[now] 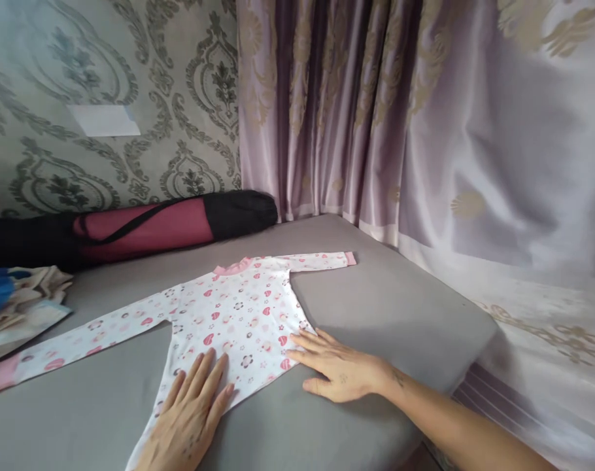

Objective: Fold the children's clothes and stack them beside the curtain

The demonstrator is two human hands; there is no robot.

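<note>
A small white long-sleeved shirt (238, 314) with pink hearts and flowers lies spread flat, its pink collar pointing away from me. Both sleeves are stretched out sideways, each ending in a pink cuff. My left hand (192, 409) rests flat on the lower left part of the shirt, fingers extended. At the lower right edge, my right hand (334, 366) lies with fingers spread, the fingertips on the fabric and the thumb over the grey sheet. Neither hand grips the cloth.
The shirt is on a bed with a grey sheet (376, 307). A long black and dark red bag (150, 229) lies along the patterned wall. Crumpled fabric or packaging (27, 301) sits at the left. Purple curtains (327, 111) hang behind and along the right side.
</note>
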